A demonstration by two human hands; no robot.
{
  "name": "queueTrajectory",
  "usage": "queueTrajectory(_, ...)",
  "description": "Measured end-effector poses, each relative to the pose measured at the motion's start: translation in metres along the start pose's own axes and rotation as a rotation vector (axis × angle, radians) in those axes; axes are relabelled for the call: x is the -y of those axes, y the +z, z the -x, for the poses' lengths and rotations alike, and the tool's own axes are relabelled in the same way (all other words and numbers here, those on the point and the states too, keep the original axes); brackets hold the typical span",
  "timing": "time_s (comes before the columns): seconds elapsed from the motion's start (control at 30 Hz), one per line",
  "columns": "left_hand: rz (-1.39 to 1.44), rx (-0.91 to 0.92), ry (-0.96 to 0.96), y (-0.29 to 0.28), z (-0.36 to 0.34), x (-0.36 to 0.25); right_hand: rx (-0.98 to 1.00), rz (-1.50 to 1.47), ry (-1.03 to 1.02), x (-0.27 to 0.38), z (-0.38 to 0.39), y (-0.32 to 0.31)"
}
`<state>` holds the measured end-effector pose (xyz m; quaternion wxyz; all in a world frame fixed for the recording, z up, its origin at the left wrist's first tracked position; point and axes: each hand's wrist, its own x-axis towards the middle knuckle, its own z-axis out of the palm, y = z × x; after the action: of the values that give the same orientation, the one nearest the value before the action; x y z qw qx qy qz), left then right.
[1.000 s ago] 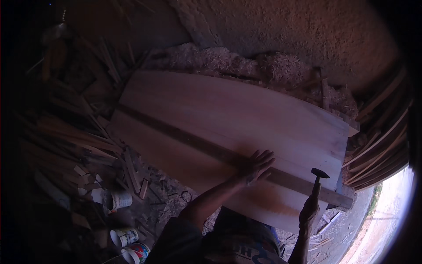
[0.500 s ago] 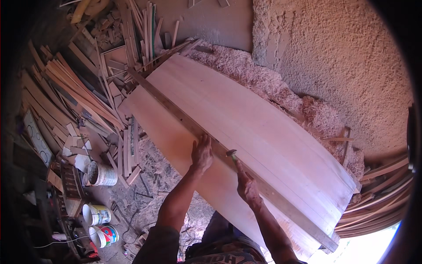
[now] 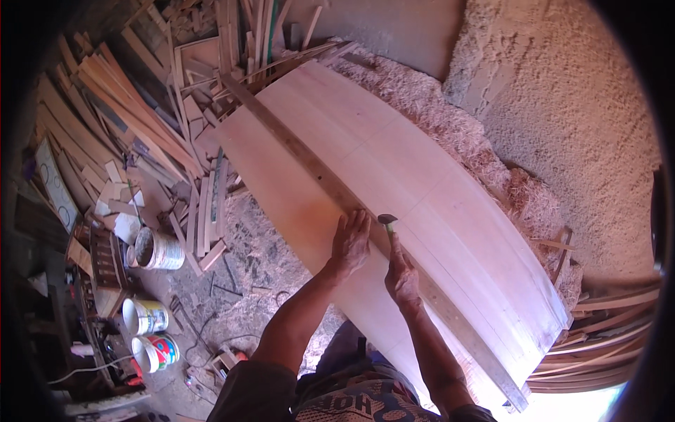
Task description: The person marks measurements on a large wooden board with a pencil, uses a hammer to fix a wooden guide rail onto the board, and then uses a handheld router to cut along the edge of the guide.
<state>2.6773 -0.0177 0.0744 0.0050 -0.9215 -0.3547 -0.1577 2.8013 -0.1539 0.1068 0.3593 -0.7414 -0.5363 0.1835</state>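
A long narrow wooden batten (image 3: 295, 153) lies lengthwise across a wide pale wooden panel (image 3: 422, 232). My left hand (image 3: 350, 244) rests on the panel with its fingers stretched out, their tips on the batten. Just right of it, my right hand (image 3: 403, 280) is wrapped round the handle of a hammer (image 3: 387, 219), index finger along the handle. The hammer's dark head is over the batten's far edge; whether it touches the wood I cannot tell. A small dark spot (image 3: 320, 178) shows on the batten beyond my left hand.
Wood shavings (image 3: 450, 133) heap along the panel's far edge by a rough wall (image 3: 562, 126). Offcuts and strips (image 3: 133, 112) pile up at the left. Several buckets (image 3: 156, 353) stand on the floor below them. Curved strips (image 3: 605, 344) are stacked at the right.
Both hands and the hammer have shifted along the batten toward its near right end. The whole view has moved too. The dark spot on the batten now shows clearly.
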Motion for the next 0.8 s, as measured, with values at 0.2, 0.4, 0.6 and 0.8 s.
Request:
queueTrajectory(0.2, 0.526, 0.152, -0.231, 0.025, 0.005, 0.004, -0.173, 0.02, -0.328, 0.005, 0.029, 0.018)
queueTrajectory(0.4, 0.611, -0.438, -0.636, -0.004, 0.14, -0.04, 0.169, 0.301, -0.143, -0.025, 0.147, -0.002)
queueTrajectory(0.6, 0.732, 0.298, -1.325, 0.016, 0.491, -0.106, 0.273, 0.407, -0.242, -0.037, 0.171, -0.009)
queueTrajectory(0.8, 0.633, 0.296, -2.21, 0.031, 0.754, -0.212, 0.168, 0.502, -0.487, -0.05, 0.147, 0.005)
